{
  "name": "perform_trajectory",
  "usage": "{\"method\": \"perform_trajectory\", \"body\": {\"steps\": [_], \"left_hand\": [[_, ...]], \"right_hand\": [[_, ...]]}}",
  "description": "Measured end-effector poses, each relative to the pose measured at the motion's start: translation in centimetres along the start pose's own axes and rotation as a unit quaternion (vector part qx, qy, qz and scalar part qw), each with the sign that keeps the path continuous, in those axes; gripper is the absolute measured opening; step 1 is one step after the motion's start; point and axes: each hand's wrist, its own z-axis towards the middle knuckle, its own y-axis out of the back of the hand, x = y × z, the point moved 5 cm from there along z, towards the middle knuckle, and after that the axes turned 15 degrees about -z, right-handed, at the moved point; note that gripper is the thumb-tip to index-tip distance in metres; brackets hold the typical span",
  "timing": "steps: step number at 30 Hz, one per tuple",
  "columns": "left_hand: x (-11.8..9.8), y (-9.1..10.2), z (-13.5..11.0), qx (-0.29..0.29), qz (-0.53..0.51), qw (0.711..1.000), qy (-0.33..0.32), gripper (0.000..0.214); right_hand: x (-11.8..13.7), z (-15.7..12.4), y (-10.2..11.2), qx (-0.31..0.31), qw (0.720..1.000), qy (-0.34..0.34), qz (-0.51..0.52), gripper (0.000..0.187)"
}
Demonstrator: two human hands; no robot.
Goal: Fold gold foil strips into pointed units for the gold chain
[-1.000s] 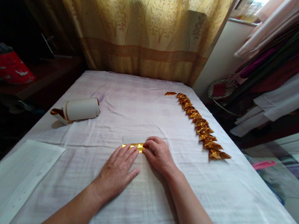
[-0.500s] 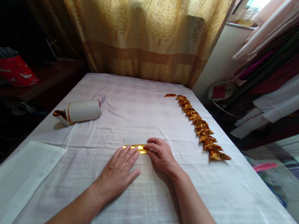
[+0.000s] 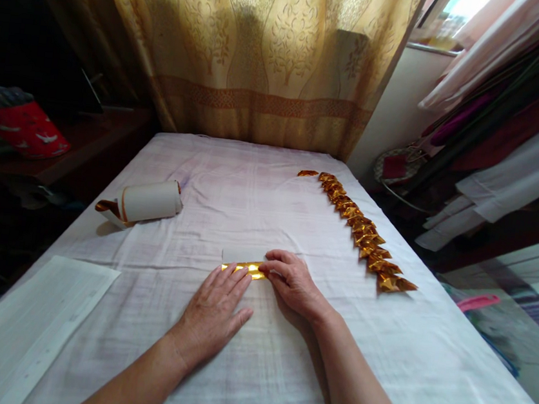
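Note:
A small sheet of gold foil paper (image 3: 256,270) lies on the cloth in front of me, its near edge folded over to show gold and its far part white. My left hand (image 3: 219,300) rests flat, fingers stretched out, with the fingertips on the left part of the gold fold. At the fold's right end, my right hand (image 3: 292,282) has its fingers bent together on the paper; the thumb is mostly hidden. To the right, a long row of folded gold foil pieces (image 3: 364,229) overlaps one another, with a single gold piece (image 3: 308,173) beside its far end.
A white-backed roll of gold foil (image 3: 150,203) lies at left on the cloth-covered surface (image 3: 243,179). Nearer, a white sheet (image 3: 36,324) sits along the left edge. Beyond are a patterned curtain (image 3: 291,49), a red container (image 3: 25,125) at left and hanging clothes (image 3: 529,147) at right.

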Motion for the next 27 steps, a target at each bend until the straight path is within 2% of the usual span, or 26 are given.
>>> {"method": "perform_trajectory", "body": {"steps": [10, 27], "left_hand": [[-0.03, 0.04, -0.02, -0.004, 0.006, 1.000, -0.010, 0.054], [0.31, -0.45, -0.20, -0.009, 0.003, 1.000, -0.005, 0.056]], "right_hand": [[0.14, -0.10, -0.01, -0.002, 1.000, -0.014, -0.003, 0.019], [-0.09, -0.17, -0.34, -0.018, 1.000, 0.001, -0.009, 0.021]]}}
